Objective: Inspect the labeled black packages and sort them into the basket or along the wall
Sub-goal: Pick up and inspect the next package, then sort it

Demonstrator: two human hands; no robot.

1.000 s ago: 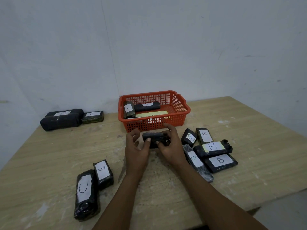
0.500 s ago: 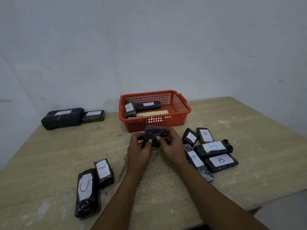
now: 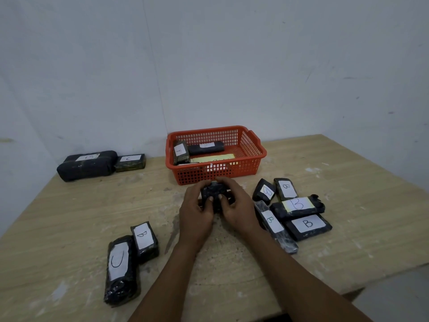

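Note:
My left hand and my right hand both grip a small black package just above the table, in front of the orange basket. Its label does not show. The basket holds a package marked A, another black package and a yellow-labelled one. Several packages marked B lie in a cluster to the right of my hands. At the front left lie a long package marked C and a smaller package marked B.
Along the wall at the back left lie a large black package and a small one marked C. The wooden table ends at its front edge near my forearms and at a right corner.
The package lay lengthwise between my hands one second ago. Since then both hands have turned it and lifted it slightly, so that a dark unlabelled face points at me.

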